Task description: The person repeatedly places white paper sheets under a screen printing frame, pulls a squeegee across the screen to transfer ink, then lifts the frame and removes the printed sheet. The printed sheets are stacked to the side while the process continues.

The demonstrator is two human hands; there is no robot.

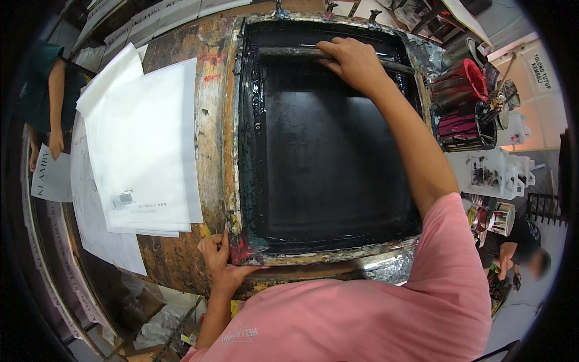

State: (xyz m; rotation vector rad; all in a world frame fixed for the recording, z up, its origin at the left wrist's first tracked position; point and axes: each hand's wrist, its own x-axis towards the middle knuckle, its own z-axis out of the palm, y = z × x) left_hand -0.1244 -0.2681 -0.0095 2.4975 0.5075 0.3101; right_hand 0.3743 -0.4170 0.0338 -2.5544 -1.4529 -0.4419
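Note:
A screen-printing frame (pixel 234 151) lies on the paint-stained wooden table, its wooden border spattered and its mesh (pixel 338 163) dark with black ink. At the far end of the mesh, my right hand (pixel 356 60) is closed over the bar of a squeegee (pixel 289 53), which runs crosswise; its blade is hidden in the ink. My left hand (pixel 221 262) grips the frame's near left corner, one finger along the side and the thumb along the front edge. White printed sheets (pixel 154 139) are stacked loosely left of the frame.
Ink-smeared cans (pixel 461 87) stand close beyond the frame's right side. A white plastic container (pixel 491 172) is farther right. At the far left a co-worker (pixel 54 90) holds a printed sheet (pixel 53 175) beside long racks. Another person (pixel 512 253) is at the right. Metal clamps (pixel 374 17) line the frame's far edge.

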